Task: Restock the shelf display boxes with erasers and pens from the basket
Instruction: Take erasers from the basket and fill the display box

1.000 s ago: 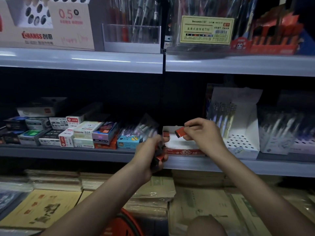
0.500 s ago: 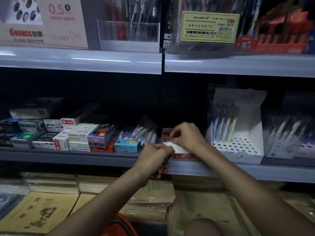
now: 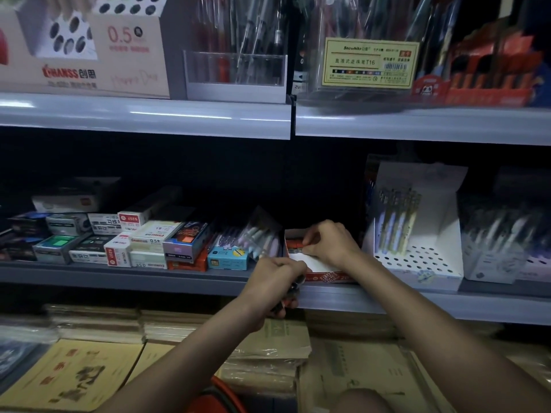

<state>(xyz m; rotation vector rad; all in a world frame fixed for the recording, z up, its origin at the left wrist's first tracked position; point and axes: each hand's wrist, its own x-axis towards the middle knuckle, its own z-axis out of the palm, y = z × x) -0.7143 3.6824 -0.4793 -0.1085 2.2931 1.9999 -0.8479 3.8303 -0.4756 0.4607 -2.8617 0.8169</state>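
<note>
Orange basket (image 3: 222, 396) sits below the left grip. Left grip (image 3: 272, 289) is curled round a bunch of erasers (image 3: 288, 298), touching the shelf (image 3: 149, 280) edge. Red display box (image 3: 326, 277) is just right of it. Right grip (image 3: 328, 245) is inside the box, pinching a red eraser (image 3: 293, 243) at the back-left. White pen box (image 3: 417, 263) is just right.

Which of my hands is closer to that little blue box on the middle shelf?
Left. The left hand is just right of and below the blue box, at the shelf edge, gripping erasers. The right hand is farther right, pinching an eraser in the red display box.
</note>
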